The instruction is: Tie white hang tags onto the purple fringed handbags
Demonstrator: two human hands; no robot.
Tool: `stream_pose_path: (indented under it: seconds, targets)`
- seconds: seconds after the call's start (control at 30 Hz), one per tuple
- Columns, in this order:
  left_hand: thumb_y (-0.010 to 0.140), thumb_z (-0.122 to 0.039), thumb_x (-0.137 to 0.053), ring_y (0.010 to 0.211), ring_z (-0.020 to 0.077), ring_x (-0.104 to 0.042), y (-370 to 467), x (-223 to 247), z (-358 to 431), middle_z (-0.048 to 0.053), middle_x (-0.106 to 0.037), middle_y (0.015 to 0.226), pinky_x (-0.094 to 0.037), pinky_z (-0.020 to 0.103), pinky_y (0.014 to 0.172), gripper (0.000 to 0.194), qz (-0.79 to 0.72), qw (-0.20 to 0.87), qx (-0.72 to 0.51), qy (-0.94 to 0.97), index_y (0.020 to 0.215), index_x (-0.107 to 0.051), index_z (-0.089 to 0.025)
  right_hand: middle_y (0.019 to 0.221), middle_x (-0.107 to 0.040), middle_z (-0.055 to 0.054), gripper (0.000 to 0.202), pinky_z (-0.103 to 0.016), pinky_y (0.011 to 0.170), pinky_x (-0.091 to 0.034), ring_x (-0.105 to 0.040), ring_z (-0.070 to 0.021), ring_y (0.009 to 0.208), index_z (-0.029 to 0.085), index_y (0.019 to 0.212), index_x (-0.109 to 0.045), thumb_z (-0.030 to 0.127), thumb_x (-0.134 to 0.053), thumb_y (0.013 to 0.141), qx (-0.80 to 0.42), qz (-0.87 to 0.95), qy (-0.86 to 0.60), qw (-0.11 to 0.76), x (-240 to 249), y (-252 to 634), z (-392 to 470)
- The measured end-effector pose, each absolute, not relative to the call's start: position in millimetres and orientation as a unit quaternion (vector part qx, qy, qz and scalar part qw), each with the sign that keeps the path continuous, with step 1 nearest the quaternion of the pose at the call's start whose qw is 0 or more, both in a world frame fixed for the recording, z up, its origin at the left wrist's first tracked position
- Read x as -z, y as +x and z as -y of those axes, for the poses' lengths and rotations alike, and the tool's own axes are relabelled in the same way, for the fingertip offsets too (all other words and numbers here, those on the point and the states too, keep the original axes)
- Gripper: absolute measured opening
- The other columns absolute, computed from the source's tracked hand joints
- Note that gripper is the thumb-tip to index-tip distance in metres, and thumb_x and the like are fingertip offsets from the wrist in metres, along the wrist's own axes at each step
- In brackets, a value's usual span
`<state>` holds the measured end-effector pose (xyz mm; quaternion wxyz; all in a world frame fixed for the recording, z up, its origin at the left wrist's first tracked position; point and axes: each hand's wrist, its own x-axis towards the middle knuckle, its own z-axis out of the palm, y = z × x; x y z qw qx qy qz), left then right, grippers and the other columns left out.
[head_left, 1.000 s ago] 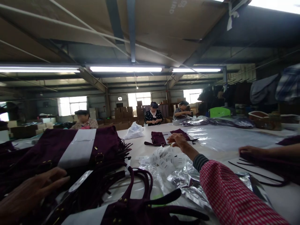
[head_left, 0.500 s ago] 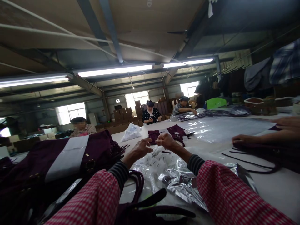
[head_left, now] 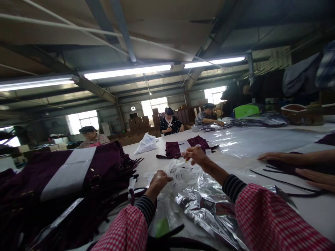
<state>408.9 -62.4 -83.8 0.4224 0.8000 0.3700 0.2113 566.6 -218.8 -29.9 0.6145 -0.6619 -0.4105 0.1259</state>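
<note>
So nearest to me were some dark straps [head_left: 174,233], smooth and bendy, poking in at the bottom edge. Just past those was a crumpled mess of silvery plastic [head_left: 206,216], super shiny, all sharp creases. The left hand [head_left: 158,182] was low beside the heap of white labels [head_left: 183,175], fingers curled; can't tell if they were pinching anything. The labels sat mid-table between the plastic and the folded bag, little flat rectangles with dark print, lying every which way.

The right hand [head_left: 196,156] was just above the far side of the heap, fingertips bent in close together with a tiny yellowish bit by them. Couldn't tell if it was clamped on something. Looked like fiddly fingertip work over the heap to me, and lifting just one flimsy label would've called for a light pinch.

Over on the left, the stack of purple bags [head_left: 107,162] was soft, slouchy cloth with a pale band and metal buckles. The folded purple bag [head_left: 172,148] lay flat behind the labels on the smooth white table [head_left: 309,212]. Further out were a glossy clear sheet [head_left: 243,139], a puffy white plastic bag [head_left: 147,143] and a co-worker [head_left: 171,125] in dotted clothing.
</note>
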Motion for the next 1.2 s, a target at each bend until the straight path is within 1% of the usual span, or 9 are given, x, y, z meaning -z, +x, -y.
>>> stream_pose_path:
  seconds: [0.23,0.57,0.67,0.77,0.83,0.93,1.0,1.1,1.2]
  targets:
    - [0.077,-0.031,-0.075,0.063,0.0144,-0.059,411,85,58,-0.002,-0.060,0.065,-0.044,0.027,0.060,0.021,-0.381,0.517,-0.218,0.735,0.075,-0.060,-0.016,0.066,-0.069,-0.007,0.024,-0.018,0.042,-0.039,-0.063,-0.0151,0.061,0.015,0.062,-0.068,0.033,-0.068,0.076,-0.134,0.398,-0.656,0.627,30,564,212]
    - [0.067,-0.047,-0.078,0.063,0.0151,-0.063,401,65,46,0.002,-0.067,0.070,-0.044,0.027,0.063,0.036,-0.313,0.574,-0.324,0.684,0.078,-0.061,-0.018,0.085,-0.075,-0.011,0.027,-0.019,0.046,-0.045,-0.072,-0.0194,0.076,0.015,0.076,-0.067,0.038,-0.058,0.086,-0.121,0.439,-0.669,0.587,18,544,204]
    - [0.067,-0.042,-0.078,0.059,0.0137,-0.060,399,62,41,0.000,-0.065,0.065,-0.042,0.025,0.059,0.031,-0.299,0.567,-0.337,0.690,0.076,-0.061,-0.018,0.094,-0.075,-0.011,0.042,-0.022,0.049,-0.045,-0.071,-0.0170,0.071,0.015,0.088,-0.067,0.049,-0.043,0.097,-0.075,0.447,-0.706,0.544,15,549,202]
    - [0.067,-0.036,-0.078,0.055,0.0131,-0.056,398,61,40,-0.001,-0.062,0.059,-0.038,0.023,0.055,0.025,-0.286,0.563,-0.342,0.697,0.073,-0.063,-0.017,0.103,-0.073,-0.011,0.037,-0.027,0.064,-0.049,-0.069,-0.0186,0.081,0.017,0.102,-0.065,0.043,-0.039,0.101,0.014,0.431,-0.765,0.478,16,559,198]
    - [0.067,-0.032,-0.077,0.055,0.0135,-0.055,398,61,41,0.000,-0.061,0.059,-0.037,0.023,0.053,0.021,-0.276,0.566,-0.348,0.695,0.072,-0.063,-0.017,0.111,-0.072,-0.009,0.022,-0.033,0.082,-0.047,-0.065,-0.0237,0.102,0.019,0.108,-0.066,0.029,-0.053,0.094,0.069,0.433,-0.799,0.412,21,566,195]
    - [0.068,-0.030,-0.076,0.064,0.0145,-0.058,399,60,46,0.001,-0.063,0.067,-0.041,0.022,0.055,0.019,-0.254,0.589,-0.365,0.675,0.073,-0.063,-0.017,0.118,-0.070,-0.007,0.031,-0.041,0.100,-0.039,-0.053,-0.0284,0.122,0.023,0.107,-0.070,0.010,-0.063,0.080,0.106,0.463,-0.826,0.303,39,571,190]
    - [0.071,-0.030,-0.075,0.070,0.0153,-0.059,400,58,49,0.001,-0.063,0.073,-0.046,0.023,0.059,0.019,-0.237,0.618,-0.373,0.650,0.074,-0.061,-0.018,0.115,-0.071,-0.008,0.023,-0.045,0.103,-0.038,-0.056,-0.0275,0.118,0.020,0.104,-0.071,0.011,-0.063,0.084,0.111,0.476,-0.836,0.248,52,574,186]
    - [0.077,-0.030,-0.071,0.071,0.0164,-0.061,402,57,52,0.001,-0.063,0.075,-0.052,0.028,0.063,0.019,-0.215,0.673,-0.375,0.600,0.076,-0.054,-0.019,0.106,-0.071,-0.007,0.016,-0.045,0.099,-0.044,-0.063,-0.0234,0.104,0.016,0.098,-0.070,0.029,-0.063,0.095,0.111,0.490,-0.842,0.195,66,580,182]
    - [0.083,-0.025,-0.066,0.070,0.0161,-0.064,408,58,52,0.002,-0.065,0.077,-0.054,0.030,0.065,0.018,-0.203,0.719,-0.381,0.545,0.080,-0.049,-0.020,0.095,-0.074,-0.006,0.018,-0.036,0.089,-0.046,-0.067,-0.0212,0.095,0.017,0.089,-0.072,0.031,-0.064,0.095,0.112,0.507,-0.839,0.164,72,586,180]
